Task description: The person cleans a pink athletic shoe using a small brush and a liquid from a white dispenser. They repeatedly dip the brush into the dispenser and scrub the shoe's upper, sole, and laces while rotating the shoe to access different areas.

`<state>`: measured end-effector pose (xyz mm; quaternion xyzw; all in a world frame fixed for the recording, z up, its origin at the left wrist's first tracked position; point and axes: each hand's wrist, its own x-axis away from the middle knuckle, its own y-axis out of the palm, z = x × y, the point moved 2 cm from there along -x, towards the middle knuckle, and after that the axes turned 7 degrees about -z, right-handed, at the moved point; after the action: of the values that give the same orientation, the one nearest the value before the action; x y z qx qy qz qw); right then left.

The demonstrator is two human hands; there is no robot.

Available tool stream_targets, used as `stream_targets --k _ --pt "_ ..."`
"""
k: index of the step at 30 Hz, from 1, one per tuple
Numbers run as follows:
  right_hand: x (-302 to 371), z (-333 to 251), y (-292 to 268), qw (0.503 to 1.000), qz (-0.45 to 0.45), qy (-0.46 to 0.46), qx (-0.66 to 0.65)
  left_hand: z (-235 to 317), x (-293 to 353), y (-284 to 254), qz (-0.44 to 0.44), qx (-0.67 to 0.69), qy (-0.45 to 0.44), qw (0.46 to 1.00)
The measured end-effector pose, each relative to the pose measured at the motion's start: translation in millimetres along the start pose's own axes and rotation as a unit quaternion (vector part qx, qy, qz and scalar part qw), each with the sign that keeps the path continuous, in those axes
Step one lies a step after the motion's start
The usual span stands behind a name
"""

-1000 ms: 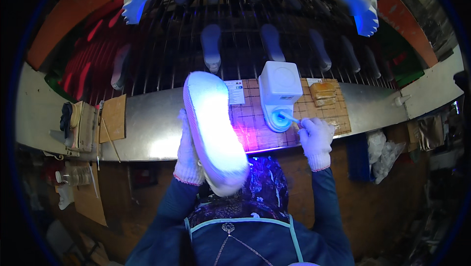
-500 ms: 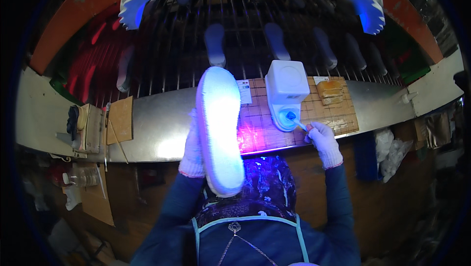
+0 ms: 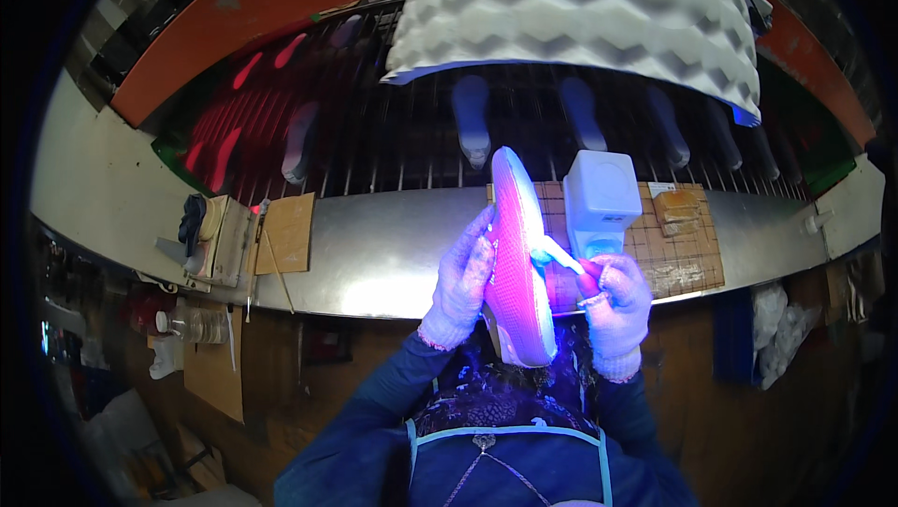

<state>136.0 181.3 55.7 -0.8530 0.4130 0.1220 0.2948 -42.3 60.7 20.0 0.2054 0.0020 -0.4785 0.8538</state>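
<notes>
My left hand (image 3: pixel 458 284), in a white knit glove, grips a shoe sole (image 3: pixel 520 268) by its left side. The sole stands tilted on edge, its textured face lit pink toward the left and its other face turned right. My right hand (image 3: pixel 617 309), gloved with bare fingertips, is closed round a small white-handled brush (image 3: pixel 564 258). The brush's tip touches the right side of the sole, near its middle. Just beyond the right hand is a white dispenser bottle (image 3: pixel 601 196); its lower cup is partly hidden by that hand.
A patterned white cover (image 3: pixel 571 16) arches over a rod conveyor bearing several soles (image 3: pixel 470 114). Cardboard (image 3: pixel 669 259) lies on the metal bench (image 3: pixel 374 250), with a yellowish block (image 3: pixel 677 212) on it. Sticks and a cardboard piece (image 3: pixel 285 231) lie at the left.
The sole has turned from face-up to on edge. My right hand has brought the brush from the dispenser's cup to the sole. The view has shifted, so the bench appears further right.
</notes>
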Motion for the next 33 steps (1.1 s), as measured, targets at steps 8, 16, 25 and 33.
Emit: stream_targets --k 8,16,25,33 --pt "-31 2 19 0.998 0.0 -0.064 0.005 7 17 -18 -0.011 -0.144 0.06 0.988" --pt "-67 -9 14 0.999 0.006 -0.032 0.004 18 19 -20 -0.029 -0.203 0.094 0.974" --pt "-93 -6 -9 0.994 0.001 -0.11 0.003 31 12 -11 -0.078 -0.185 0.103 0.974" --pt "-77 3 -18 0.995 -0.016 -0.098 -0.025 36 -3 -2 -0.097 -0.095 0.065 0.989"
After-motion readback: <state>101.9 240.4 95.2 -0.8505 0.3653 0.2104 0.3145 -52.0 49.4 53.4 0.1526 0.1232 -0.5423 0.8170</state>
